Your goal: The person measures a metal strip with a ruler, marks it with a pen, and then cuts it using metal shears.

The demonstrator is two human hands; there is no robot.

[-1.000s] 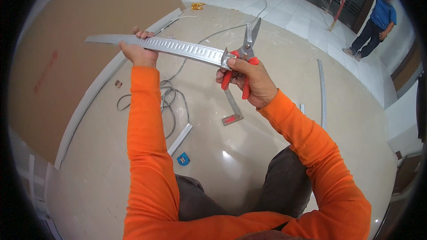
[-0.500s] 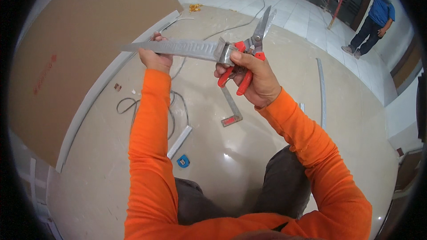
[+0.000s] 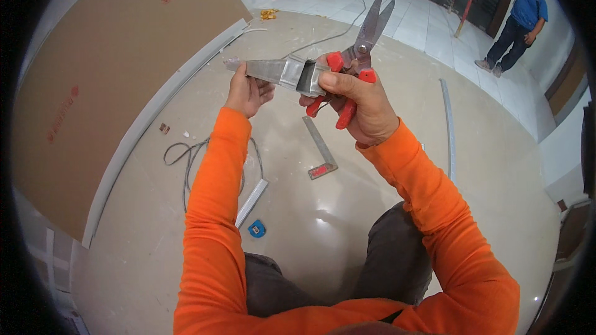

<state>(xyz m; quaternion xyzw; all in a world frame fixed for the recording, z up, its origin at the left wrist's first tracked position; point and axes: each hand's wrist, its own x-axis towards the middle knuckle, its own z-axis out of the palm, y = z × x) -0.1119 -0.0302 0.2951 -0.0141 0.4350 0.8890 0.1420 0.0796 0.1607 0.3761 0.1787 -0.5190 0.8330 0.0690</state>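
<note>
A galvanized metal channel with a bent, cut end is held level between my two hands. My left hand grips it toward its far-left part, thumb against the metal and fingers below. My right hand pinches the bent end with the thumb while also wrapping red-handled tin snips. The snips' blades are parted and point up and away, apart from the channel. On the floor beneath lie a metal try square, a blue tape measure and a short metal channel offcut.
A large brown board stands at the left with a pale metal strip along its lower edge. A grey cable loops on the floor. One long metal strip lies at right. Far right, a person in blue stands near red scaffolding.
The channel has rotated in my hands, so its open bent end now faces me. My left hand has shifted right and turned; the snips' blades tilt more to the right.
</note>
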